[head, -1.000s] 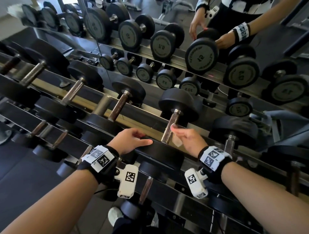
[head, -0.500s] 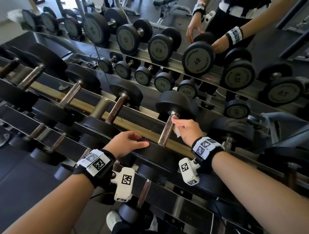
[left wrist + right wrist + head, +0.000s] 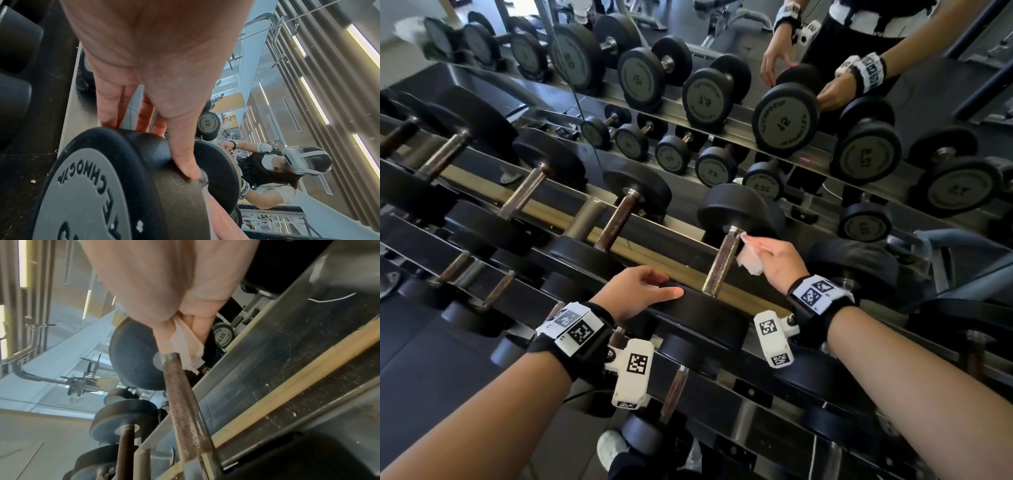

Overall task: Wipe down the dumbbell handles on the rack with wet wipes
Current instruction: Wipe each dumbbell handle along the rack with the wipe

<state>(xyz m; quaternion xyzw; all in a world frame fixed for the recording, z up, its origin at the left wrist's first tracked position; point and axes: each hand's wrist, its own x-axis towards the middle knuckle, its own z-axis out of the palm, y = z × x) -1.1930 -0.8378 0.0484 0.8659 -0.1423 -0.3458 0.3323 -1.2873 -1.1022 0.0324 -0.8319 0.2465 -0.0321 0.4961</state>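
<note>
A knurled, rusty dumbbell handle (image 3: 723, 262) (image 3: 183, 402) slopes up to its far black head (image 3: 736, 209) on the rack's top tier. My right hand (image 3: 774, 255) pinches a crumpled white wet wipe (image 3: 750, 258) (image 3: 188, 345) against the handle's far end, right by the head. My left hand (image 3: 640, 291) rests with straight fingers on the near black head (image 3: 698, 315) (image 3: 127, 186) of the same dumbbell; the thumb lies along its rim in the left wrist view.
More dumbbells with brown and steel handles (image 3: 616, 222) line the tier to the left, and a lower tier (image 3: 674, 390) sits below my wrists. Behind the rack a mirror (image 3: 784, 116) shows the reflected dumbbells and my arms. A padded bench (image 3: 945, 246) stands at right.
My right hand has slid the wipe up the handle from its middle to the far end by the head. The left hand has stayed on the near head.
</note>
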